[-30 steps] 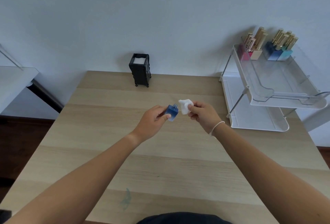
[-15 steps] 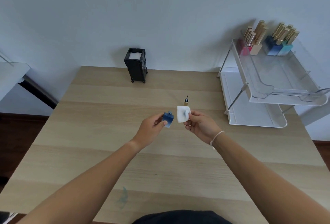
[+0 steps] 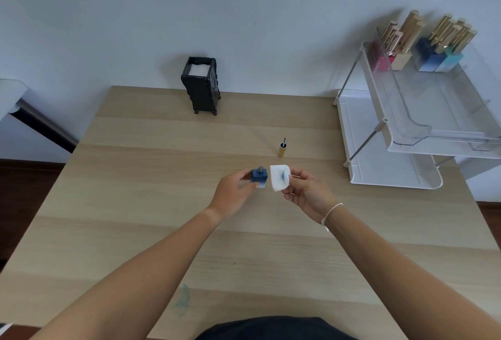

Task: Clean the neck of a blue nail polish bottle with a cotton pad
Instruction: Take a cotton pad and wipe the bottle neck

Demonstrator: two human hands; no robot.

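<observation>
At frame centre, the left hand (image 3: 235, 193) pinches the uncapped blue bottle (image 3: 259, 177), neck exposed for wiping; the right hand's (image 3: 306, 191) grip holds the blue-smeared cotton pad (image 3: 280, 177) just beside it.

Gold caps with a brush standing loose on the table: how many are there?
1: the gold cap stands upright, brush up, on the table beyond the right hand.

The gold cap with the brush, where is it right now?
The gold cap stands upright on the table, brush up, just beyond the cotton pad and left of the white rack.
</observation>
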